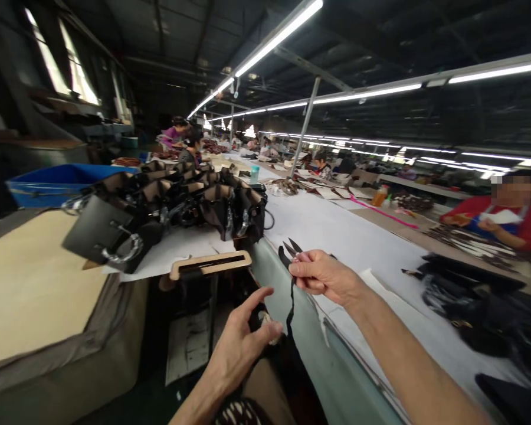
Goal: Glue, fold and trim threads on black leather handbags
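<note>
My right hand (321, 274) is closed around a pair of scissors (294, 247), their dark blades pointing up and away past my fingertips. A thin black strip (291, 307) hangs below that hand; whether it is pinched in the fingers or looped on the scissors I cannot make out. Lower and to the left, my left hand (243, 330) has thumb and forefinger spread apart with nothing between them. Beyond it lies a long tan frame with a slot (212, 264), at the edge of a worktable.
Several black handbags (194, 192) with plastic-wrapped handles crowd the left table, near a blue bin (71, 180). More black bags (473, 307) lie on the white worktable (331, 221) at right. A tan padded surface (39, 283) is on my left. A co-worker (508, 212) sits across.
</note>
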A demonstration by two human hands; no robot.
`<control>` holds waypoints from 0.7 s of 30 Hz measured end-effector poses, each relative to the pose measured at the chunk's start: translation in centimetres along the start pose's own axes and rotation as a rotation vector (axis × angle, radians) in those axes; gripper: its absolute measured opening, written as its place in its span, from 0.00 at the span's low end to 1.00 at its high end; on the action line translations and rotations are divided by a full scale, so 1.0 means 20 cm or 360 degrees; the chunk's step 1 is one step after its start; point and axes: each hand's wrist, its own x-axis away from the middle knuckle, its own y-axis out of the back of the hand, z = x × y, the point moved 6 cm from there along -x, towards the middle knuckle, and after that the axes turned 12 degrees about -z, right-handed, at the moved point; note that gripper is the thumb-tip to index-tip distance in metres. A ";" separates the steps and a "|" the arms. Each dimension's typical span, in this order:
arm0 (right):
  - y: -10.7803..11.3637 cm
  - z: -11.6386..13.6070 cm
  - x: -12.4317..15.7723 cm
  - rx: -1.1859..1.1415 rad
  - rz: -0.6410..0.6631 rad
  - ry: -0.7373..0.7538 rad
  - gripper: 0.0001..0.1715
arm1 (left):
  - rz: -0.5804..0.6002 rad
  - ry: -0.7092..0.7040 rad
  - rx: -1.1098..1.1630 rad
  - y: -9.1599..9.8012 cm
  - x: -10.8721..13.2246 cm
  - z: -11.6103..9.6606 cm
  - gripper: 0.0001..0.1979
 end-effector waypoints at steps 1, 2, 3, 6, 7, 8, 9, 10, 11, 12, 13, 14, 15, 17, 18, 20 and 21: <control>-0.09 -0.01 0.00 -0.0049 0.0044 -0.0020 0.17 | 0.0048 0.0035 0.0106 0.00 0.02 0.00 0.25; -0.16 -0.03 0.00 -0.0097 0.0069 -0.0040 0.17 | 0.0106 0.0084 0.0227 0.01 0.04 0.01 0.24; -0.23 -0.05 0.00 -0.0141 0.0080 -0.0056 0.17 | 0.0161 0.0139 0.0351 0.01 0.07 0.02 0.22; -0.38 -0.11 0.00 -0.0207 0.0051 -0.0081 0.17 | 0.0191 0.0277 0.0630 0.04 0.14 0.08 0.14; -0.41 -0.13 0.00 -0.0216 0.0032 -0.0076 0.17 | 0.0149 0.0315 0.0688 0.06 0.16 0.11 0.13; -0.44 -0.15 0.00 -0.0227 0.0012 -0.0069 0.18 | 0.0107 0.0354 0.0733 0.08 0.18 0.13 0.14; -0.46 -0.17 0.00 -0.0242 -0.0013 -0.0061 0.18 | 0.0092 0.0394 0.0770 0.10 0.20 0.16 0.14; -0.47 -0.19 0.00 -0.0257 -0.0041 -0.0052 0.19 | 0.0103 0.0431 0.0811 0.12 0.22 0.18 0.14; -0.48 -0.21 -0.01 -0.0277 -0.0072 -0.0044 0.19 | 0.0133 0.0461 0.0851 0.13 0.24 0.20 0.13; -0.49 -0.23 -0.01 -0.0298 -0.0111 -0.0042 0.19 | 0.0164 0.0488 0.0885 0.13 0.25 0.22 0.13; -0.49 -0.26 -0.01 -0.0322 -0.0159 -0.0037 0.20 | 0.0172 0.0509 0.0915 0.14 0.27 0.23 0.13; -0.49 -0.28 -0.02 -0.0344 -0.0214 -0.0025 0.20 | 0.0165 0.0529 0.0935 0.15 0.28 0.25 0.13; -0.49 -0.30 -0.02 -0.0358 -0.0266 -0.0007 0.21 | 0.0154 0.0546 0.0946 0.16 0.28 0.26 0.14; -0.49 -0.33 -0.02 -0.0349 -0.0361 0.0046 0.21 | 0.0140 0.0576 0.0945 0.17 0.30 0.28 0.14; -0.48 -0.34 -0.02 -0.0314 -0.0399 0.0073 0.21 | 0.0136 0.0588 0.0943 0.17 0.30 0.29 0.14; -0.46 -0.35 -0.02 -0.0214 -0.0482 0.0139 0.20 | 0.0117 0.0617 0.0933 0.17 0.31 0.32 0.15; -0.45 -0.35 -0.03 -0.0170 -0.0530 0.0173 0.19 | 0.0101 0.0639 0.0926 0.17 0.31 0.34 0.15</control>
